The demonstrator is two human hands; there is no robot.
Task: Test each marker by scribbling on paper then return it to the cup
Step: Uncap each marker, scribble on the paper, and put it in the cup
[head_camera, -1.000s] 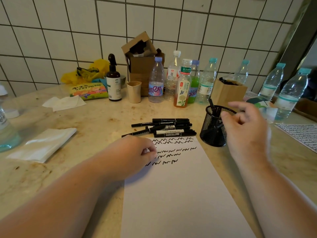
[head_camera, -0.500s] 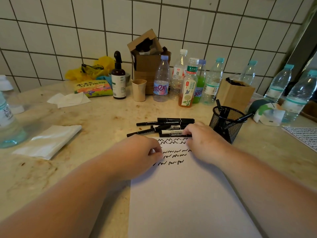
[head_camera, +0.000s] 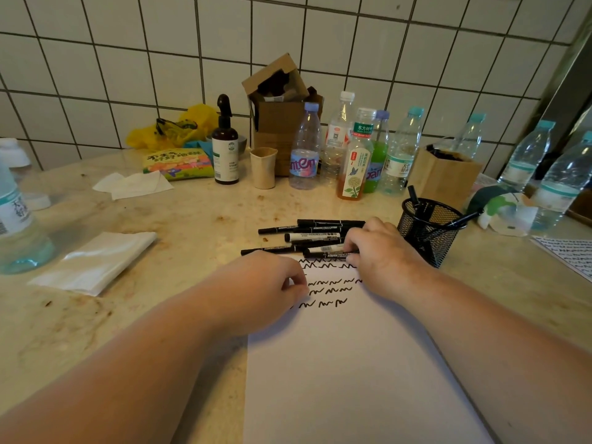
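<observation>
White tiled wall behind; stained stone table crowded at the back with water bottles, a spray bottle and cardboard boxes.

Paper lies lengthwise in front of the person, several rows of black scribbles at its far end. Untested markers lie in a loose pile just past that edge. Mesh cup stands right of the pile, a few markers already in it.

Right hand: fingers curled over the nearest marker at its right end, apparently pinching it; contact partly hidden. Left hand: loosely curled, resting on the paper's left edge, holding nothing visible.

Step in hand, as I judge it: picking the next marker.
- Lift only the near one; neighbours touch it and may roll.
- Keep the left hand pinning the sheet.
- Uncap, then scribble in the part-filled lowest row.
- Recap before dropping it in the cup, which could tip.
</observation>
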